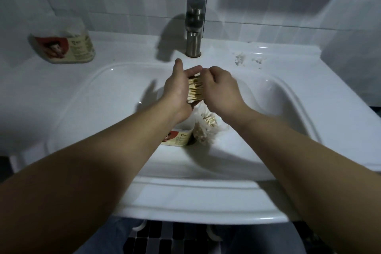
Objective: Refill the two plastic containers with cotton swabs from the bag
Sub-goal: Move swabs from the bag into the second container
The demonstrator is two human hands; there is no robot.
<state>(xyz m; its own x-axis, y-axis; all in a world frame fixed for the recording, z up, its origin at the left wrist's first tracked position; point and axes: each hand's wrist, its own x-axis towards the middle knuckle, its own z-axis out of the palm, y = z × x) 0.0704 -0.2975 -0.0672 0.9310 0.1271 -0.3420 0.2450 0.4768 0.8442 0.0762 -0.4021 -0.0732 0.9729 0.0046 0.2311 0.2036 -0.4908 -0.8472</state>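
Container (179, 136) partly hidden, bag (204, 131) seemingly blurred

Light: dim, cool, coming from the right.
Shadows: hard-edged; that of the tap (193, 33) falls leftward on the bench (127, 47), more lie in the sink (115, 88).
Glare: small highlights on the sink rim.
Edges: straight lines bow; lower corners soft.
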